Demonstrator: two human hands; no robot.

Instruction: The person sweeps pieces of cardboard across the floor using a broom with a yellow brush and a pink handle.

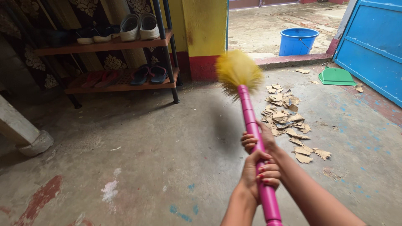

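While gripped: broom (253,121), both hands, cardboard scraps (287,121).

Bare floor (138,159) open left of broom (251,121); cardboard scraps (287,121) crowd right side; shoe rack (121,62) blocks far left; dustpan (336,77), blue door (372,46) close far right; bucket (298,41) beyond doorway

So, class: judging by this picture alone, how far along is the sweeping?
Done: cardboard scraps lie gathered in a loose pile on the concrete floor. In hand: both hands, left hand and right hand, grip the pink-handled broom, its yellow head raised. Left: the green dustpan sits apart, unused, and stray scraps remain.
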